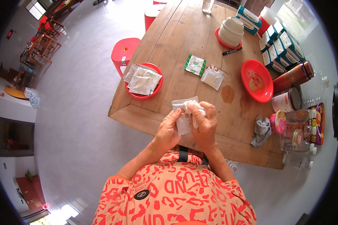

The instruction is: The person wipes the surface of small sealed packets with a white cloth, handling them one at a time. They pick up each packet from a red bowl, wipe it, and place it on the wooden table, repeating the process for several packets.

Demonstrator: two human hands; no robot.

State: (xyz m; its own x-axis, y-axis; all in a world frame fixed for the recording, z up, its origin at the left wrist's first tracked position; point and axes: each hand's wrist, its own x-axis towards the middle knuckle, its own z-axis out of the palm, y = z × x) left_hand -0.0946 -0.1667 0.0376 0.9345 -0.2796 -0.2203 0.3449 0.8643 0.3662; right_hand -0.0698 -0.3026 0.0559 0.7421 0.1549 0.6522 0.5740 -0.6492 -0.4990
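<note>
My left hand (167, 130) pinches a small flat white packet (183, 122) by its left side, in front of my chest near the table's edge. My right hand (206, 125) is closed on a crumpled white tissue (196, 107), which rests against the packet's upper right part. Left of my hands, a red plate (154, 92) holds several similar white packets (142, 83) in a pile. Beyond my hands lie a green-edged packet (195, 65) and a few white packets (213, 77), flat on the wooden table (165, 56).
Right of my hands are a red plate (257, 80), a grey cloth (261, 131), a brown thermos (293, 77), a can (285, 101) and several plastic bottles (298, 139). Stacked white bowls (231, 32), a black marker (232, 51) and tissue boxes (281, 50) stand farther back. A red stool (124, 50) stands left.
</note>
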